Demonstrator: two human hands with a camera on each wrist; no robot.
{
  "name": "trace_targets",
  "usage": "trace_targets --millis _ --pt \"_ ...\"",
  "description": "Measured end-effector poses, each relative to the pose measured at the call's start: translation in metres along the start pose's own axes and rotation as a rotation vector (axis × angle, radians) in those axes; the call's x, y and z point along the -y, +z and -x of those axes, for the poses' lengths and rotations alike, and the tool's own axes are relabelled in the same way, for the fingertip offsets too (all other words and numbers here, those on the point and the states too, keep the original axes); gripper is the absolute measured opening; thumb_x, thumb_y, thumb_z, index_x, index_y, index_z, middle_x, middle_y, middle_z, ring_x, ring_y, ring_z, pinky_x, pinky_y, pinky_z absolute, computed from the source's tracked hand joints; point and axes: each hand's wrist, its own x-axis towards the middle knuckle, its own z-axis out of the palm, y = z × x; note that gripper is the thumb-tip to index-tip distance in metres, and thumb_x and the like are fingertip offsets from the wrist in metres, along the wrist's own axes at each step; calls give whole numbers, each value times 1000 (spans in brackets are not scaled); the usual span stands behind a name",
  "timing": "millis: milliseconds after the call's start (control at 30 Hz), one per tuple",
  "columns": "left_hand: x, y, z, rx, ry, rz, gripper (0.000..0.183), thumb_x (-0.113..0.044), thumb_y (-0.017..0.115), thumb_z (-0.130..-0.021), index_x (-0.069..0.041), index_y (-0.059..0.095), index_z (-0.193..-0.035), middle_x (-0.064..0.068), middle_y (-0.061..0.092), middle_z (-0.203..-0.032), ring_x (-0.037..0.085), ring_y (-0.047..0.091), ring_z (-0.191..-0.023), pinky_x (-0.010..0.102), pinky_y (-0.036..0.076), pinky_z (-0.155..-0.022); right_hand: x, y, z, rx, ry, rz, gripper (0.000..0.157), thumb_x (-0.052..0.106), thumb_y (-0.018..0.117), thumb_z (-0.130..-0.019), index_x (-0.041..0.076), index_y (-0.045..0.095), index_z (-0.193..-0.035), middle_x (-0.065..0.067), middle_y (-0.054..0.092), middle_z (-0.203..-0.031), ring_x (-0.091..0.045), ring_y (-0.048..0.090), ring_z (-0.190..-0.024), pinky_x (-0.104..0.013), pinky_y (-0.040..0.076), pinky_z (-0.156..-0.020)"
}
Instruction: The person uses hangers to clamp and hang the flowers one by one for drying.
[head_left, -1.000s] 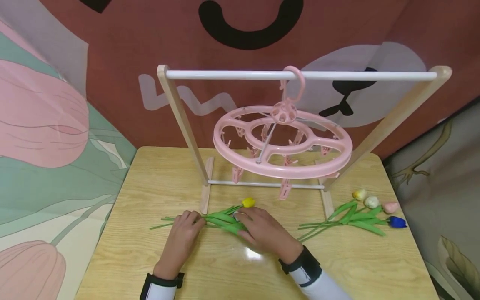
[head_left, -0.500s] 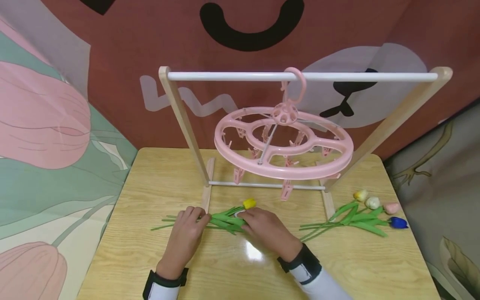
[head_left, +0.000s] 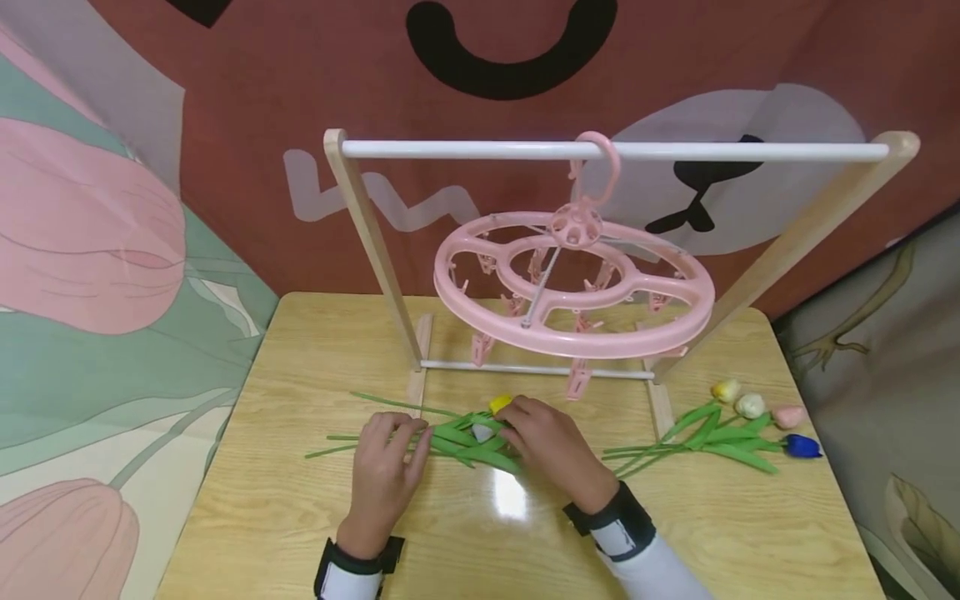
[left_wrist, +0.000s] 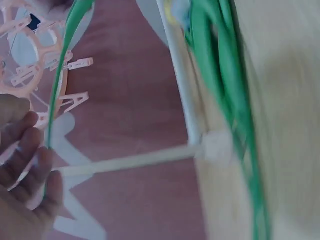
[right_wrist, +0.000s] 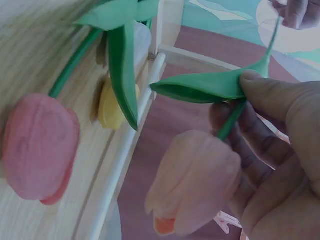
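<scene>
1. Pale pink tulip [right_wrist: 192,182]: lower centre of the right wrist view.
2. Right hand [head_left: 555,454], lower centre of the head view: reaching in diagonally, thumb on the leaf [right_wrist: 200,86], gripping tulip just above bloom.
3. Left hand [head_left: 386,467], lower left of centre: fingers bent at the stem [left_wrist: 56,95]; pinching or merely touching, cannot tell.
4. Yellow tulip [head_left: 498,403]: partly covered by right fingers; left wrist view blurred.
</scene>
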Motion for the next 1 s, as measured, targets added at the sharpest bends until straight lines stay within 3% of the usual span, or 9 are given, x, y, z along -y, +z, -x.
trace_targets --millis 67,167,300,400,500,633,733,867,1000 --pt "-2 7 4 23 -90 109 9 -9 77 -92 -2 75 -99 8 68 -96 24 66 -87 31 58 -72 -1 -2 -1 -34 -5 -12 16 19 78 -94 14 75 -108 2 68 -99 -13 68 -87 -29 62 -71" --pt "-7 20 6 72 -274 339 25 0 81 -86 -3 74 -110 9 73 -106 23 72 -96 26 63 -77 0 -4 -3 -91 -29 -26 18 17 80 -92 13 75 -108 1 69 -98 -13 68 -86 -27 62 -70" --pt "-22 38 3 108 -520 719 24 -2 73 -94 1 72 -118 18 74 -111 21 73 -101 28 65 -80 4 -7 -8 -171 -64 -53 24 14 83 -87 11 74 -109 0 71 -99 -14 69 -87 -27 62 -69" --pt "-34 48 0 81 -656 947 26 -1 68 -98 11 67 -121 28 71 -109 19 75 -98 37 66 -81 7 -9 -13 -214 -90 -66 26 14 84 -86 10 72 -109 -2 73 -101 -16 71 -89 -26 62 -70" --pt "-43 54 -3 16 -751 1076 30 0 66 -98 18 62 -122 28 71 -109 18 75 -95 42 65 -83 9 -10 -16 -232 -102 -76 25 15 84 -87 9 70 -107 -2 73 -101 -16 72 -89 -26 62 -69" --pt "-50 61 -7 -63 -817 1129 27 0 68 -97 19 61 -116 14 72 -106 16 75 -94 36 65 -83 10 -13 -20 -217 -120 -74 25 17 83 -87 9 69 -107 -2 72 -101 -15 71 -89 -25 62 -70" --pt "-50 62 -9 -93 -813 1137 22 0 67 -98 17 59 -110 10 71 -104 16 74 -95 32 65 -83 10 -15 -23 -188 -139 -64 27 20 82 -89 9 69 -110 -3 72 -106 -17 71 -94 -25 63 -74" --pt "-45 61 -11 -91 -766 1123 21 -3 63 -101 14 58 -112 19 70 -112 19 73 -103 35 64 -88 8 -22 -27 -191 -122 -78 34 24 81 -90 8 67 -117 -7 69 -114 -16 67 -90 -23 60 -68" --pt "-39 59 -11 -78 -730 1073 21 -6 61 -103 11 58 -115 25 69 -113 19 73 -104 38 64 -89 4 -30 -35 -237 -67 -167 56 25 83 -88 5 57 -132 -9 65 -117 -16 62 -85 -23 57 -65"
